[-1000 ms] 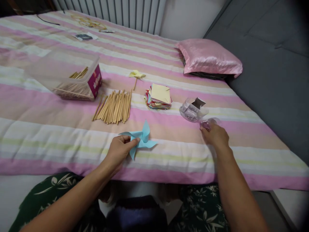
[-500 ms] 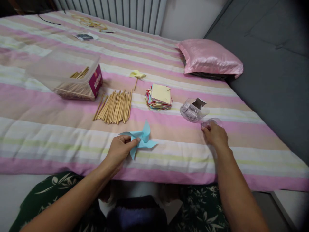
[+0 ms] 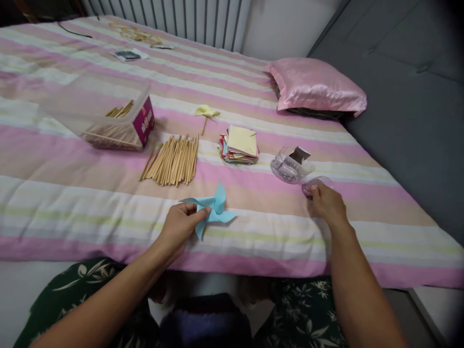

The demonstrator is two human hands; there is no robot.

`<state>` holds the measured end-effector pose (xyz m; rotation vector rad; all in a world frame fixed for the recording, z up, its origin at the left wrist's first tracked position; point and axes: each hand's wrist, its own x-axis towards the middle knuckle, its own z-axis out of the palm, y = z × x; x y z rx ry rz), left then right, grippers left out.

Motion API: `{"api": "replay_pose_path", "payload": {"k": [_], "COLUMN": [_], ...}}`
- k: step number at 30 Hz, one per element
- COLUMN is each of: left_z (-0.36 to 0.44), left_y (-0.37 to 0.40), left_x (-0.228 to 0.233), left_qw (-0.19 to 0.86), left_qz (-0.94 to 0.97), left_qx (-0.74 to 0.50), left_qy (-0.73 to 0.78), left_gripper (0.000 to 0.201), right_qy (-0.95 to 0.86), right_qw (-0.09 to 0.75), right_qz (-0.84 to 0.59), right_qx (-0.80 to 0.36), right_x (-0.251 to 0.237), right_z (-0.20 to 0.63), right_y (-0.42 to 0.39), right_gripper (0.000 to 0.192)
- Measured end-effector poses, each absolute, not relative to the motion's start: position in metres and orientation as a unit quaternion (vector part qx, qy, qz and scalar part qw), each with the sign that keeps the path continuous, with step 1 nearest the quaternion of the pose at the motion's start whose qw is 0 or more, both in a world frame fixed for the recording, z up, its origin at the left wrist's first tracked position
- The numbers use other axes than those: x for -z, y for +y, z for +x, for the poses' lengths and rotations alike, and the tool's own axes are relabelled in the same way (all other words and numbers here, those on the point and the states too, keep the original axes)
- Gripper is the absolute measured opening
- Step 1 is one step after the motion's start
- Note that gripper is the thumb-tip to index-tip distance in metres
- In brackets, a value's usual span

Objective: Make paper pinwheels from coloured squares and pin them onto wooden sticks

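Observation:
My left hand [image 3: 184, 221] pinches a blue paper pinwheel [image 3: 216, 205] near its centre, thumb on top, with the curled blades spreading to the right. My right hand [image 3: 326, 203] has its fingers together at a small round clear dish [image 3: 317, 184]. What lies between those fingertips, if anything, is hidden. Beside the dish sits a clear plastic case [image 3: 289, 166] with small shiny pieces inside and a dark flap standing up. A stack of coloured paper squares [image 3: 242, 141] lies left of the case, cream sheet uppermost.
Wooden sticks [image 3: 173, 162] lie in a pile beside a clear tub [image 3: 105, 108] holding more sticks. A yellow pinwheel on a stick [image 3: 207, 113] rests behind. Farther back are a pink pillow [image 3: 319, 87], a small packet [image 3: 128, 55] and a yellow ribbon-like tangle [image 3: 136, 34].
My right hand has shifted slightly to the right at the clear dish. My left hand and the blue pinwheel have stayed almost still.

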<state>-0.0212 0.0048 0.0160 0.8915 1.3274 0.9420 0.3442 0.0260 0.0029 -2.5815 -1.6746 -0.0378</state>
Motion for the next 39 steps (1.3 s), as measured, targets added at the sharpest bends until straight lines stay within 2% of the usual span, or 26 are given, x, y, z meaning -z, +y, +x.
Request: {"api": "replay_pose_path", "payload": {"k": [9,22,30,39], "left_z": [-0.021,-0.021,-0.022,-0.021], "left_y": [0.006,0.005,0.005,0.005], "left_x": [-0.016,-0.016,-0.016,-0.019], "left_qw": [0.604,0.604,0.608,0.612], "left_qz": [0.379,0.377,0.376,0.367], "left_qx": [-0.409,-0.405,-0.412,-0.417], "left_qy": [0.569,0.574,0.566,0.563], "left_gripper": [0.020,0.022,0.021,0.022], "right_qy": [-0.459,-0.480,-0.473,-0.465], "right_qw": [0.067,0.130,0.134,0.092], "right_qz": [-0.885,-0.864,-0.867,-0.877], "right_qx": [0.031,0.079,0.077,0.082], "right_x": [-0.009,0.002,0.001,-0.003], "right_z": [0.339,0.347,0.347,0.340], "right_y": [0.028,0.031,0.030,0.033], "right_gripper": [0.033,0.027,0.028,0.031]}}
